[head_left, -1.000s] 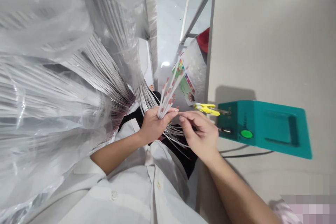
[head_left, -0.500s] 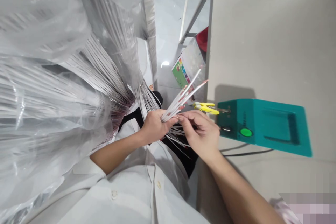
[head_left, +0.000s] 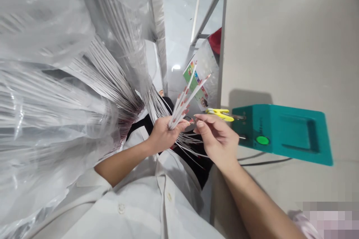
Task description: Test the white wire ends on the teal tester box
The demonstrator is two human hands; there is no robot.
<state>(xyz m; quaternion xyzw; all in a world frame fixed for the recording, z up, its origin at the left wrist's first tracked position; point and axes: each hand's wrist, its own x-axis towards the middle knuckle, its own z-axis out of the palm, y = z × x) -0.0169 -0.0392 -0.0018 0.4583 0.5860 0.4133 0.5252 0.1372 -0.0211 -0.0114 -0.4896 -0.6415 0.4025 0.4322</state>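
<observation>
L hand point(head_left: 162, 134) — closed round bunch of white wires point(head_left: 182, 108), reddish ends fanned out above it. R hand point(head_left: 221, 140) — thumb and forefinger near one wire tip point(head_left: 192, 121); can't tell if pinching. Teal unit point(head_left: 298, 130) w/ yellow clip point(head_left: 220, 114), on table point(head_left: 280, 44) to R. Step, apparently: single-tip handling; next move calls for steady L grip, precise R fingertips.
</observation>
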